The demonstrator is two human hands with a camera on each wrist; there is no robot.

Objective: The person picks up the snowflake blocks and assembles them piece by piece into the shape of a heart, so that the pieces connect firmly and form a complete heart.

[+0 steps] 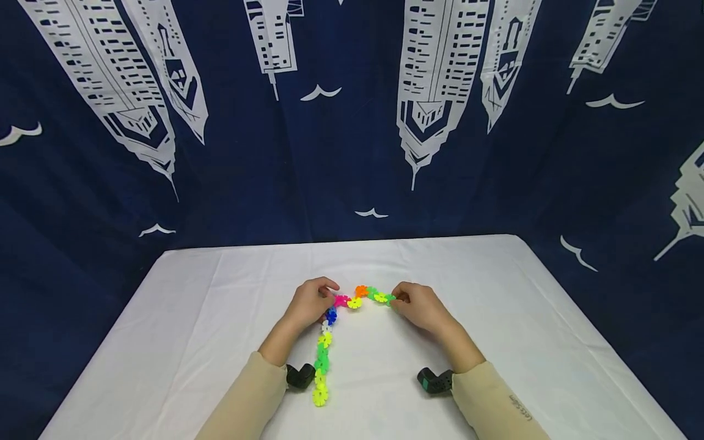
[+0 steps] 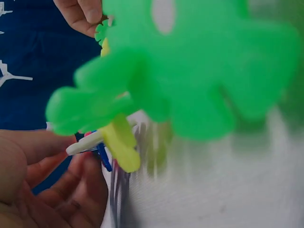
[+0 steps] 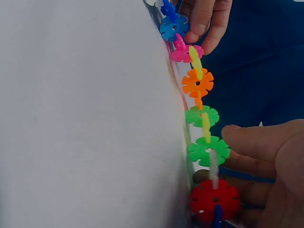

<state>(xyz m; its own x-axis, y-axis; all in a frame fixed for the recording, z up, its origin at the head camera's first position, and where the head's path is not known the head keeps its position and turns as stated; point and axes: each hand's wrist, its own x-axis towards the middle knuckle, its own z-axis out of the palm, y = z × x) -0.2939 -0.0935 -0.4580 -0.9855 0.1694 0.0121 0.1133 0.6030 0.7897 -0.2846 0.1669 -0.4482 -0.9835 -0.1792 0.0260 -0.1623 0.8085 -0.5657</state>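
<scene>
A chain of interlocking flower-shaped plastic discs (image 1: 322,365) in several colours bends across the white table. My left hand (image 1: 309,304) pinches it near the bend, by the blue disc (image 3: 174,27) and the pink disc (image 3: 187,53). From there a yellow, white and green stretch runs towards me. My right hand (image 1: 422,305) holds the other stretch by a green disc (image 3: 209,151), its thumb at the disc's edge and fingers behind. Past that, a red disc (image 3: 214,200) lies against those fingers, hidden in the head view. Large and blurred, a green disc (image 2: 190,71) fills much of the left wrist view.
A white cloth covers the table (image 1: 220,318). Behind it hangs a dark blue curtain (image 1: 341,159) printed with white buildings and birds. Black wrist devices sit at the left cuff (image 1: 300,376) and right cuff (image 1: 436,381), close above the cloth.
</scene>
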